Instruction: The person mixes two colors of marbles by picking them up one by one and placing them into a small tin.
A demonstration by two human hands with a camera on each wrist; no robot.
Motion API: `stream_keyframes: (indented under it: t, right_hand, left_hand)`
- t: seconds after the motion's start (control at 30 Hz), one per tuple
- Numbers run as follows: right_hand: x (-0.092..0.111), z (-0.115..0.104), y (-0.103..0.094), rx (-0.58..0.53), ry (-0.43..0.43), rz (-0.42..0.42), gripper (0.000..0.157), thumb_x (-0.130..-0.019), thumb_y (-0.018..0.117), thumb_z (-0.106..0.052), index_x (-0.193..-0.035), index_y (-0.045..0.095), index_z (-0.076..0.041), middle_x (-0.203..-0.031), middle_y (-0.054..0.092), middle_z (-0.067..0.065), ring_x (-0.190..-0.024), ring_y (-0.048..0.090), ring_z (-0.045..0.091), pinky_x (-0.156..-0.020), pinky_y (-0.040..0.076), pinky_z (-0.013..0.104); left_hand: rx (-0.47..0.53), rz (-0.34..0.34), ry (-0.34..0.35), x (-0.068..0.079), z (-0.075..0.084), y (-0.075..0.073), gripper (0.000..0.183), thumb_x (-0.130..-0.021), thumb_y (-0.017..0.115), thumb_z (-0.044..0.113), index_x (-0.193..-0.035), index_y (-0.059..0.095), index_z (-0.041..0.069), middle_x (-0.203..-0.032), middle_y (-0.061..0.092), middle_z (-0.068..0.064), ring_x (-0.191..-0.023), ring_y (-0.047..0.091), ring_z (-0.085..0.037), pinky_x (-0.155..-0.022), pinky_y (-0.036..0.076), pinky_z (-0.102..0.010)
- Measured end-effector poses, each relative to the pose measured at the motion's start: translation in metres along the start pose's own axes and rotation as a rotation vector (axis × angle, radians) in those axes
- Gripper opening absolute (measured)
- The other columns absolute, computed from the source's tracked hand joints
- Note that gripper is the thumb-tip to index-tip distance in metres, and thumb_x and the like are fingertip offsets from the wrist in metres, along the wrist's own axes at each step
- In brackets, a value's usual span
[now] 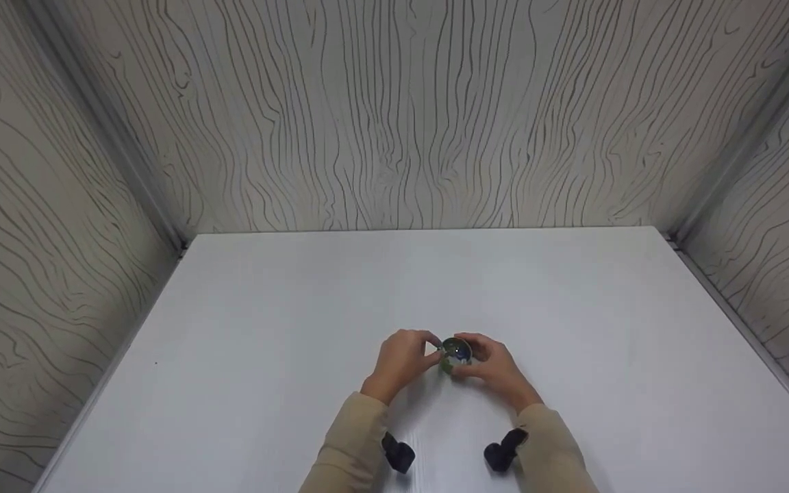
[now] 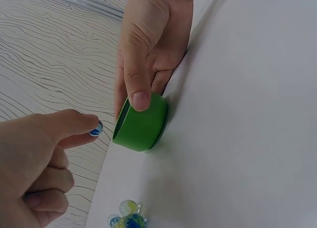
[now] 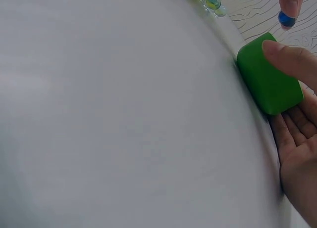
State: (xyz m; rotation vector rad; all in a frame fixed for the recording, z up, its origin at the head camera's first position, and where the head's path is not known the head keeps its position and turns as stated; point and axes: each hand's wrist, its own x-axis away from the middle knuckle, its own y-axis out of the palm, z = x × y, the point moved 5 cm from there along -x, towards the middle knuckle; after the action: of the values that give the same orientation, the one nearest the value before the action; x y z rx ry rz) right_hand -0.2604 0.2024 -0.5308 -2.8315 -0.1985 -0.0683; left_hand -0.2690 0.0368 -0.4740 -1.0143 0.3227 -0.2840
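L hand (image 2: 34, 161) nearest cam in L wrist view: thumb + index pinch one blue-white marble (image 2: 96, 128), other fingers curled. R hand (image 2: 148, 50) grasps green cup (image 2: 143, 124), thumb one side, fingers opp. Progress (est.): partway; pinched marble just outside cup rim, not in; marble cluster (image 2: 130, 219) on table (image 2: 247, 114), L-hand side of cup, also out. Cup contents too small to ID. Cup sits betw. hands, against R thumb/fingers; hands near, not touching.

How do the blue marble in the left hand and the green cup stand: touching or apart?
Apart. The left wrist view shows patterned wall between the blue marble, pinched by the left hand, and the green cup.
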Motion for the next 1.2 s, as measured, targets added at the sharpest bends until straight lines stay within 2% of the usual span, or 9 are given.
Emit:
stream_keyframes:
  t: [0.23, 0.47, 0.73, 1.2]
  right_hand:
    - [0.0009, -0.0016, 0.0, 0.009, -0.003, -0.01, 0.063, -0.077, 0.078, -0.012, -0.134, 0.053, -0.003, -0.138, 0.054, 0.02, -0.133, 0.05, 0.037, -0.11, 0.039, 0.047]
    - [-0.0015, -0.0003, -0.001, 0.034, 0.006, -0.004, 0.065, -0.075, 0.079, -0.011, -0.134, 0.053, -0.002, -0.138, 0.054, 0.021, -0.134, 0.047, 0.039, -0.112, 0.035, 0.048]
    - [-0.0011, -0.0002, -0.0009, 0.043, -0.003, -0.001, 0.062, -0.075, 0.079, -0.01, -0.132, 0.055, -0.003, -0.137, 0.055, 0.02, -0.133, 0.048, 0.039, -0.111, 0.036, 0.05]
    - [-0.0004, 0.0001, -0.0009, 0.062, -0.019, -0.001, 0.062, -0.076, 0.078, -0.01, -0.133, 0.054, -0.002, -0.137, 0.055, 0.021, -0.132, 0.05, 0.039, -0.11, 0.039, 0.048]
  left_hand:
    - [-0.02, -0.009, -0.002, -0.0002, 0.0028, 0.0024, 0.022, -0.087, 0.069, 0.03, -0.102, 0.075, 0.016, -0.065, 0.054, 0.006, -0.059, 0.036, -0.003, -0.054, 0.03, -0.018]
    - [-0.028, 0.022, 0.029, -0.0017, 0.0045, 0.0044, 0.02, -0.087, 0.07, 0.028, -0.101, 0.075, 0.015, -0.058, 0.044, 0.008, -0.054, 0.032, -0.003, -0.05, 0.027, -0.017]
    - [-0.029, 0.018, 0.015, -0.003, 0.007, 0.0047, 0.019, -0.086, 0.071, 0.028, -0.1, 0.075, 0.016, -0.067, 0.062, 0.003, -0.057, 0.037, -0.003, -0.051, 0.03, -0.017]
    - [-0.021, -0.02, -0.035, -0.0059, 0.0076, 0.0099, 0.02, -0.086, 0.071, 0.028, -0.102, 0.075, 0.017, -0.071, 0.062, 0.003, -0.06, 0.039, -0.006, -0.052, 0.03, -0.019]
